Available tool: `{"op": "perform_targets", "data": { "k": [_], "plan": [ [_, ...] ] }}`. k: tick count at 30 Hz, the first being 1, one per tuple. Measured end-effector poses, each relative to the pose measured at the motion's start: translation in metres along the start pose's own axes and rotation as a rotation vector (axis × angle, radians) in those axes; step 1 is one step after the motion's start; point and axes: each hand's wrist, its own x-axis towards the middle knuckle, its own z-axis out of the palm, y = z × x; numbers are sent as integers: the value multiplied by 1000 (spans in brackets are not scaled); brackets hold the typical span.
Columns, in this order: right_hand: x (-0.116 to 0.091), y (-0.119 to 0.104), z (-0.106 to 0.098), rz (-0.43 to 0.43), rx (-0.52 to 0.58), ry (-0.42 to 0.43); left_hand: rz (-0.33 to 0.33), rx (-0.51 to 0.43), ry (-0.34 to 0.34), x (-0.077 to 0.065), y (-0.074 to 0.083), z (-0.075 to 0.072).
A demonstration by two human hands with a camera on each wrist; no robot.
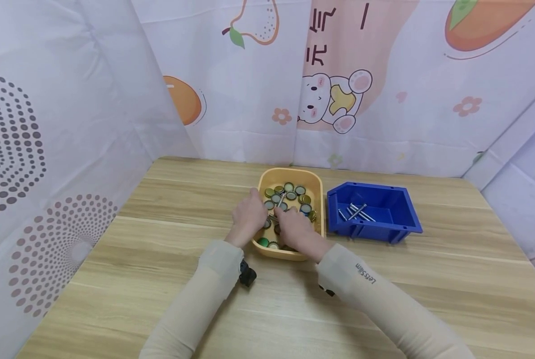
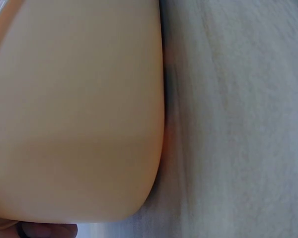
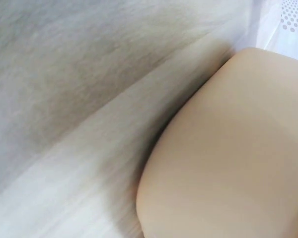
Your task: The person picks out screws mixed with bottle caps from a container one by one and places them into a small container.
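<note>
A yellow plastic tray (image 1: 318,199) on the table holds many bottle caps (image 1: 289,187), gold, silver, green and blue. My left hand (image 1: 250,213) grips the tray's left rim; in the left wrist view its fingers (image 2: 44,230) show at the tray's corner. My right hand (image 1: 298,230) reaches into the tray over the near right rim, fingers pointing down among the caps. One metal pin (image 1: 281,199) lies on the caps just beyond its fingertips. Another metal pin (image 1: 273,218) is right at those fingertips, and I cannot tell whether they pinch it.
To the right of the tray stands a blue open bin (image 1: 384,232) with several metal pins (image 1: 357,212) in it. A printed white curtain (image 1: 249,124) hangs behind the wooden table (image 1: 168,209) and down its left side.
</note>
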Motion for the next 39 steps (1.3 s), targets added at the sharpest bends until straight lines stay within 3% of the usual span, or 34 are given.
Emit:
{"op": "perform_targets", "data": {
  "k": [6, 16, 27, 33, 39],
  "plan": [
    [-2, 3, 3, -30, 8, 19, -3, -3, -5, -1, 0, 0],
    [0, 11, 1, -91, -105, 0, 24, -19, -2, -1, -2, 1],
    [1, 15, -10, -149, -64, -151, 19, -20, 0, 0, -1, 0],
    [2, 17, -12, -137, -65, -156, 13, -18, -4, 0, 0, 0],
    [3, 23, -17, -159, 55, -159, 10, -11, -7, -1, 0, -1]
  ]
}}
